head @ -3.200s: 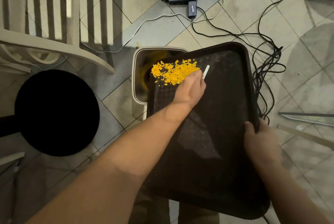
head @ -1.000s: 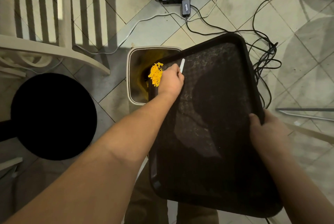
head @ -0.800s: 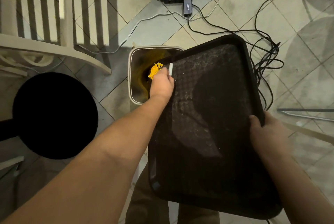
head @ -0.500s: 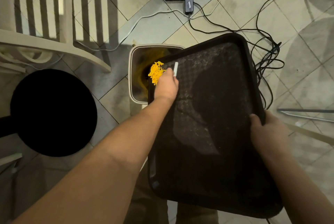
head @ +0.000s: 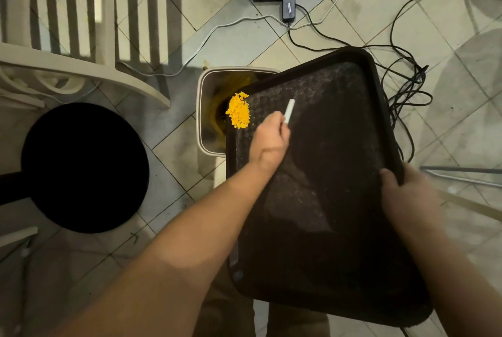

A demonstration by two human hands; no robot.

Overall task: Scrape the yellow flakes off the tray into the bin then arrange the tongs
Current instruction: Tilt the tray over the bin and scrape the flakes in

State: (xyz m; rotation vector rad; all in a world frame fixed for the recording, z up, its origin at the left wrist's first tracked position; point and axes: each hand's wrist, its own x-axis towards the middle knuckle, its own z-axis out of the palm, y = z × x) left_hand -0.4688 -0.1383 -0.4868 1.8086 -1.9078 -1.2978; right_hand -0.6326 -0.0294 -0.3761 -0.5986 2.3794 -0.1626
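Crumbly yellow flakes (head: 238, 113) heaped on textured tray (head: 326, 228); left hand (head: 270, 141) grips white stick (head: 288, 111), right hand (head: 404, 195) clasps rim.

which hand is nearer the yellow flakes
Left. The left hand, holding a white scraper, is just right of the yellow flakes; the right hand grips the tray's far right edge.
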